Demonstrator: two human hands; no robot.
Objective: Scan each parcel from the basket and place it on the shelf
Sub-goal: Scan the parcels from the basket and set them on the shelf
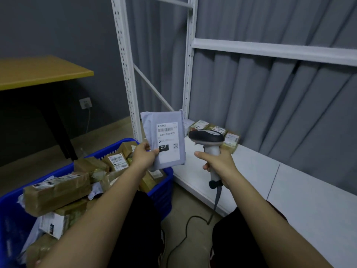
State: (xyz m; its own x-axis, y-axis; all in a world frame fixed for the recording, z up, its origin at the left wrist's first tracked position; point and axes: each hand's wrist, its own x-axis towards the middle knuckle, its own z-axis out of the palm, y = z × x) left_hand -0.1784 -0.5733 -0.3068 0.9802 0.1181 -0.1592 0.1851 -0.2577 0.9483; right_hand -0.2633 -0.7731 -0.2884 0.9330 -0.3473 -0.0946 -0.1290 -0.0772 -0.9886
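The flat grey plastic mailer parcel (164,140) is held upright in the air at the middle of the view, above the far corner of the basket, its white shipping label (167,141) facing the camera with a barcode near the top and a black "231" block low down. The left hand (144,154) pinches its lower left corner, thumb laid across the front beside the "231" block, fingers hidden behind. At 3 o'clock from the parcel, just beside it but apart, the right hand (219,163) is wrapped round the grip of a black-and-white corded handheld barcode scanner (207,140), index finger extended to the front; the scanner head sits level with the label.

The mailer looks light, thin and soft, likely to flop or slide in a loose hold, so a corner or edge pinch clear of the barcode seems best. It does not look fragile.

At 7 o'clock the blue plastic slotted basket (164,182) is heaped with brown taped parcels (56,190). At 3 to 4 o'clock the white metal shelf (251,171) carries a few small parcels (230,140) at its back left. A yellow tabletop (38,71) stands at 10 o'clock.
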